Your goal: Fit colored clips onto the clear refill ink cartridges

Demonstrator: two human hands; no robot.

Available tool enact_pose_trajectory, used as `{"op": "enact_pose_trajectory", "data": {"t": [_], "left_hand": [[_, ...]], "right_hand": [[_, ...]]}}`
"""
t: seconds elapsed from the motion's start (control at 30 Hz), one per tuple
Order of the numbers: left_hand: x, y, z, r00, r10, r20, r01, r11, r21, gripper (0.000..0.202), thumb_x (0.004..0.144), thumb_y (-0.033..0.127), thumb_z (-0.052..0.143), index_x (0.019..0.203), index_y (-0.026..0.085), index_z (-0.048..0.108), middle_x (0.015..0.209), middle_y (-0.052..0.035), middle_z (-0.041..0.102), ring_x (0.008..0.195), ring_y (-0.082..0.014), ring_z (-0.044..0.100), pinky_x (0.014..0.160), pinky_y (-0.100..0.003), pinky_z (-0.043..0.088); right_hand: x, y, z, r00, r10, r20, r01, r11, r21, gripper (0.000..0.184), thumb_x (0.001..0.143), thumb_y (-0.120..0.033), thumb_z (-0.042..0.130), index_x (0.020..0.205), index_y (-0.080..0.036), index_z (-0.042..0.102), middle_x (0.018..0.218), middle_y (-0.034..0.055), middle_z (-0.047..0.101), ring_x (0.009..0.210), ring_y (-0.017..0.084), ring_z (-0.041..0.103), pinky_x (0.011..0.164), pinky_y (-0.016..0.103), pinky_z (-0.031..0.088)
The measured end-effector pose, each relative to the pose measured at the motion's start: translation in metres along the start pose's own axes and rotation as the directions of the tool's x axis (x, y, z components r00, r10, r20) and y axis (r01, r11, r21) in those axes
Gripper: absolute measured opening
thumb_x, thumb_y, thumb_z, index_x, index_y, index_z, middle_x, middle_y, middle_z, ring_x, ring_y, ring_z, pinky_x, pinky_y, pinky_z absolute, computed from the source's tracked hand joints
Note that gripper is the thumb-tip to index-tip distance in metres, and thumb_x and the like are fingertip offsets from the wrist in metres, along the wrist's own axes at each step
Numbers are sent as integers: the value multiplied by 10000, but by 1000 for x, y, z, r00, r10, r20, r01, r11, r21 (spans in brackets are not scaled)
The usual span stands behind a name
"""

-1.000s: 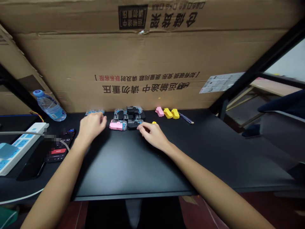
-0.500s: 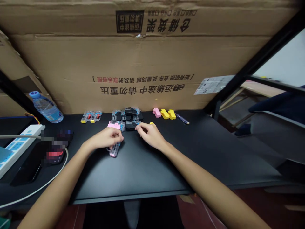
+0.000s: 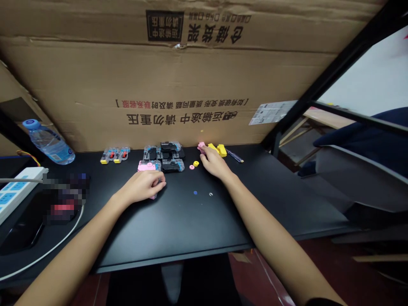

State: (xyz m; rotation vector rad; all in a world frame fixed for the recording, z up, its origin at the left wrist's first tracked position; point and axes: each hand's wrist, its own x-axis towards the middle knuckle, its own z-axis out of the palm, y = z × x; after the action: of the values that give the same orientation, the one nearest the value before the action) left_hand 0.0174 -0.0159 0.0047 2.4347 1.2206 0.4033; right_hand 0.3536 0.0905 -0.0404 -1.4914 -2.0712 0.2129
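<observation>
My left hand is closed around a clear plastic casing with a pink edge, mostly hidden under the fingers. Just behind it lies a pink-and-clear toy-camera-like piece. My right hand reaches to the back of the table, its fingertips on a pink plastic piece and partly covering it. Yellow plastic pieces lie right beside these fingers. Between the hands are a yellow ring, a pink ring, a blue disc and a small pale part.
Several black-and-clear assembled pieces lie together at the back. Two clear units with red and yellow parts are left of them. A screwdriver lies at right. At left are a water bottle, a power strip and a cable.
My right hand has moved back and right, from the black assembled piece to the pink piece. The rings and small parts it covered now show. My left hand has turned over its casing.
</observation>
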Motion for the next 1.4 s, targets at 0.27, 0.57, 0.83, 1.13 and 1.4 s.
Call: {"op": "enact_pose_trajectory", "data": {"t": [0.27, 0.57, 0.83, 1.13, 1.4], "left_hand": [[0, 1, -1, 1000, 7, -21, -7, 1000, 5, 253, 1041, 419, 533, 960, 232, 682, 726, 9, 622, 678, -174, 557, 641, -296, 345], [0, 1, 0, 1000, 11, -25, -11, 1000, -3, 223, 1041, 395, 548, 957, 236, 679, 715, 16, 621, 662, -169, 558, 645, -297, 348], [0, 2, -1, 1000, -1, -11, 1, 1000, 11, 220, 1049, 386, 544, 970, 231, 679, 728, 16, 629, 670, -168, 556, 653, -291, 342], [0, 3, -2, 1000, 8, -9, -8, 1000, 7, 215, 1052, 377, 554, 978, 225, 686, 729, 17, 627, 670, -163, 550, 653, -288, 346], [0, 3, -3, 1000, 24, -3, -24, 1000, 15, 216, 1052, 371, 555, 982, 214, 685, 719, 23, 604, 660, -151, 530, 652, -281, 338]], "right_hand": [[-7, -23, -25, 995, 91, -43, -96, 983, -155, 309, 1019, -333, 562, 1166, -191, 794, 1214, 165, 781, 1167, 344, 708, 956, 452, 567], [-10, -21, -38, 958, 229, 173, -200, 965, -170, 214, 963, -361, 669, 1079, -241, 802, 964, 95, 807, 860, 271, 719, 690, 359, 484], [-17, -39, -53, 912, 155, 381, -163, 987, -12, 202, 970, -376, 680, 896, -221, 785, 832, 69, 801, 718, 218, 701, 608, 309, 442], [-30, -79, -32, 851, -177, 494, 40, 961, 274, 231, 993, -371, 647, 922, -198, 782, 817, 37, 789, 732, 193, 698, 653, 277, 458], [-24, -68, -34, 950, -81, 302, 69, 996, 50, 238, 1056, -264, 575, 1142, -201, 788, 937, 61, 822, 821, 205, 727, 727, 288, 446]]}}
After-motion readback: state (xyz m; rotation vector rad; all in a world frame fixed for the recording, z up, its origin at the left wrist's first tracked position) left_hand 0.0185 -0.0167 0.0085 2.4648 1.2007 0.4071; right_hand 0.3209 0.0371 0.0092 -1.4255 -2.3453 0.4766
